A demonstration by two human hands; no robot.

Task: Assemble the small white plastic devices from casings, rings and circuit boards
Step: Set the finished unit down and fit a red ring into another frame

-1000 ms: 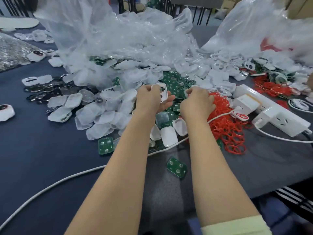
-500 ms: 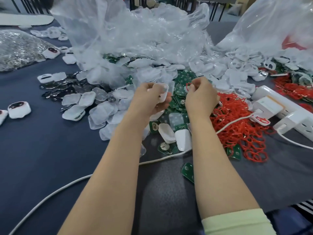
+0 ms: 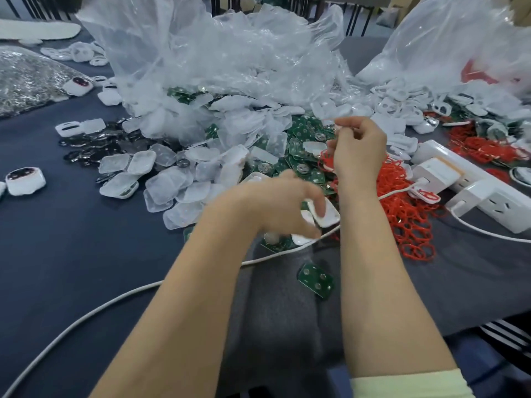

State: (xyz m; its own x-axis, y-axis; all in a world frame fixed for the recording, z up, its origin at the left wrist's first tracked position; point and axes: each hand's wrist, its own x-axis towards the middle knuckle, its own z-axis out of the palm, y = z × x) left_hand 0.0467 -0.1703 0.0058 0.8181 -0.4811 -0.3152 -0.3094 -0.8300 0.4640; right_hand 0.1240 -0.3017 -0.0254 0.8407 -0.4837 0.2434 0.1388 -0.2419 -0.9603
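My right hand is raised over the heap, its fingers curled round a small white casing with a red ring hanging by the thumb. My left hand is low and blurred, its curled fingers over a white casing among other casings near the white cable; whether it grips the casing is unclear. Green circuit boards lie in the heap between my hands, and one board lies alone near me. Red rings are piled to the right.
Clear plastic covers spread to the left under a big crumpled bag. A white power strip with plugs sits on the right, and its cable crosses the dark table. Finished devices lie far left.
My left hand has let go of the slotted casing and dropped down towards the near white casings. My right hand has stayed up and now holds the casing with the ring.
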